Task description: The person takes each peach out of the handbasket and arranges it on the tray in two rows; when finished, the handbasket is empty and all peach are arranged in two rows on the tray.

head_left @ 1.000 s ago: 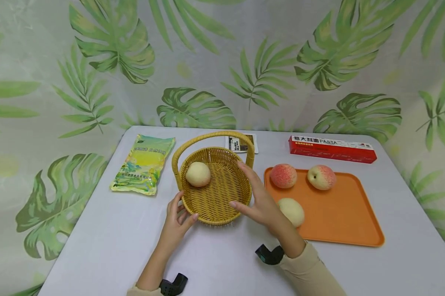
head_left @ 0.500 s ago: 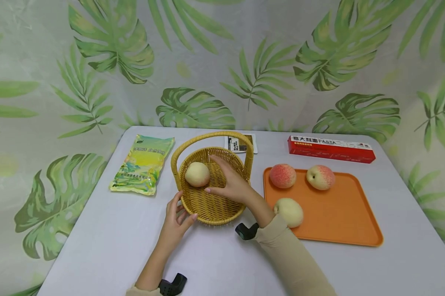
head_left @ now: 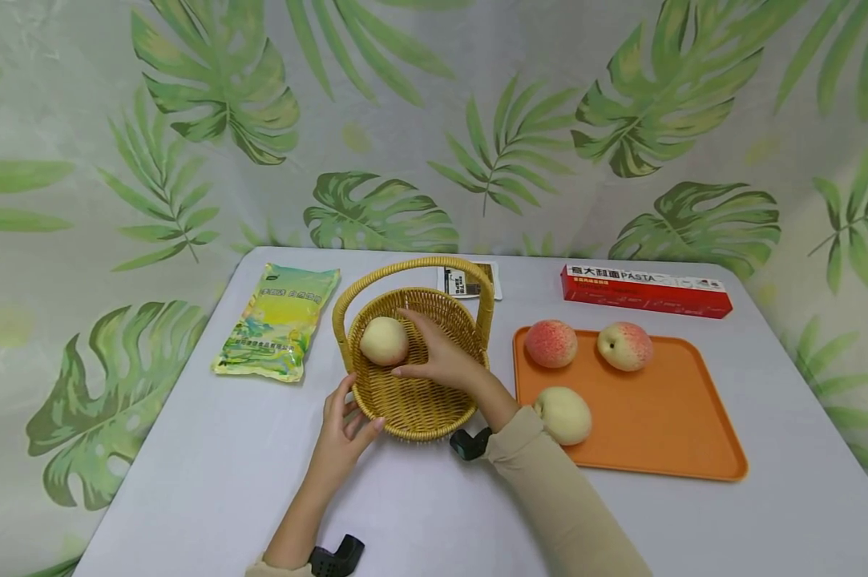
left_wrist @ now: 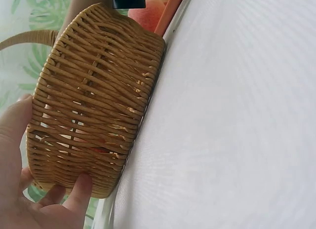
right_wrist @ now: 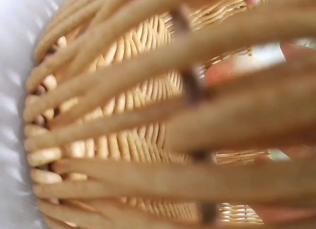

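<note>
A round wicker basket [head_left: 422, 409] with a tall arched handle stands mid-table, one pale peach [head_left: 384, 341] inside at its left. My left hand [head_left: 341, 437] holds the basket's near left side, its thumb and fingertips against the weave; in the left wrist view the fingers [left_wrist: 81, 189] press on the outer wall. My right hand [head_left: 444, 357] reaches over the rim into the basket. Its thumb and fingers are spread at the peach's right side. In the right wrist view, the basket's weave [right_wrist: 123, 120] fills the foreground and mostly hides the hand and the peach.
To the right lies an orange tray [head_left: 664, 409] bearing a red peach [head_left: 551, 344], a red-and-cream peach [head_left: 624, 346] and a pale peach [head_left: 565, 415]. A red pasta box [head_left: 646, 292] is behind it. A yellow-green bag [head_left: 278, 320] lies left; a small packet [head_left: 466, 280] is behind the basket.
My right hand has moved left from the basket's right rim to beside the peach inside. The left hand has stayed on the basket.
</note>
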{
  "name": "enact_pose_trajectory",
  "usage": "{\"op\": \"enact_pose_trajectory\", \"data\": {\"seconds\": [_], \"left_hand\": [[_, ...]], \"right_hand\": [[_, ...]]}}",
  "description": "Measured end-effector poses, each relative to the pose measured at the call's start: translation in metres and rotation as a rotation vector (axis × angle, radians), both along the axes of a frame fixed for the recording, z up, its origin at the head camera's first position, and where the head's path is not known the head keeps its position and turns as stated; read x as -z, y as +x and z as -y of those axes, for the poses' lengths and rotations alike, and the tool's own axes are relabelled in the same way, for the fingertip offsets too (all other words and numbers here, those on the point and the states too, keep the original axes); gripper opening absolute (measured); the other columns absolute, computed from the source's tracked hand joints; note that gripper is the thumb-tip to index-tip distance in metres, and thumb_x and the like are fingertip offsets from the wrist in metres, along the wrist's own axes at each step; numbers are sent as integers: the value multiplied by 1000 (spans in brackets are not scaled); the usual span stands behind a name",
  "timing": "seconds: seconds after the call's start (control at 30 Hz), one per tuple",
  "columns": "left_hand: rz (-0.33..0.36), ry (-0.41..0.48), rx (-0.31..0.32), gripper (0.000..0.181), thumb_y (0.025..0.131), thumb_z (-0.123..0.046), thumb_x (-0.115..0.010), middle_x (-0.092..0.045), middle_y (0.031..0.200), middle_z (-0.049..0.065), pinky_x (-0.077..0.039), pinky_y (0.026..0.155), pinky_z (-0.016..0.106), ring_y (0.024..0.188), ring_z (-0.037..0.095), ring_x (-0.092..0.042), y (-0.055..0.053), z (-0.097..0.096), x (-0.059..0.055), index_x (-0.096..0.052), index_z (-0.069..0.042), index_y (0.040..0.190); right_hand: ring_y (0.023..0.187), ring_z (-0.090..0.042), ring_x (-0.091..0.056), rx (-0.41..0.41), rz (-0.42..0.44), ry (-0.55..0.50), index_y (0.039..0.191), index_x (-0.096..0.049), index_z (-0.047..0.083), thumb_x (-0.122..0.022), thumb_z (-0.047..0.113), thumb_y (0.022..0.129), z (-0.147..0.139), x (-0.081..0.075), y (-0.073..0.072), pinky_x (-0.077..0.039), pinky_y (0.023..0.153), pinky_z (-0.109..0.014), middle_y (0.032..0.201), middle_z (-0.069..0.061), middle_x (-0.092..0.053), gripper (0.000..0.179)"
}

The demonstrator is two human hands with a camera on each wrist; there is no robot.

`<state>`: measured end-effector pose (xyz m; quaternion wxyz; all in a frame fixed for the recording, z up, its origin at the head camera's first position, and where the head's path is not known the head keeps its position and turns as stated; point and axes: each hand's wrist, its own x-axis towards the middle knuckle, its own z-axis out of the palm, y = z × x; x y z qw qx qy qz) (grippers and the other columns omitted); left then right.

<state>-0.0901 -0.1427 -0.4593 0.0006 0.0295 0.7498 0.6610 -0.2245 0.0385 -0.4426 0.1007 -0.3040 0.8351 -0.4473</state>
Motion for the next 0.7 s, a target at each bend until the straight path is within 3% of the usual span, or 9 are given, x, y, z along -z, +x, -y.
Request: {"op": "enact_pose_trajectory", "data": {"seconds": [0.27, 0.5, 0.7], "left_hand": [[-14, 9, 2, 78, 84, -9, -64, -12, 137, 21, -30, 101, 42, 119, 39, -29, 0, 1, 3, -13, -5, 142], [-30, 19, -8, 78, 83, -14, -66, -14, 138, 14, -31, 101, 39, 119, 33, -31, -6, 6, 26, -16, -16, 143], [-59, 3, -14, 77, 83, -19, -67, -16, 136, 12, -33, 100, 35, 118, 30, -32, -8, 6, 32, -18, -19, 143]], "right_hand": [[132, -23, -17, -52, 22, 55, 143, -19, 18, -73, 33, 75, 4, 0, -7, -23, 104, -48, 145, -4, -20, 89], [132, -23, -15, -114, 31, 61, 144, -19, 14, -73, 25, 76, 6, 7, -12, -19, 106, -45, 146, -6, -18, 87], [132, -23, -16, -113, 37, 71, 143, -20, 14, -73, 26, 76, 7, 6, -11, -21, 105, -46, 145, -7, -19, 87]]}}
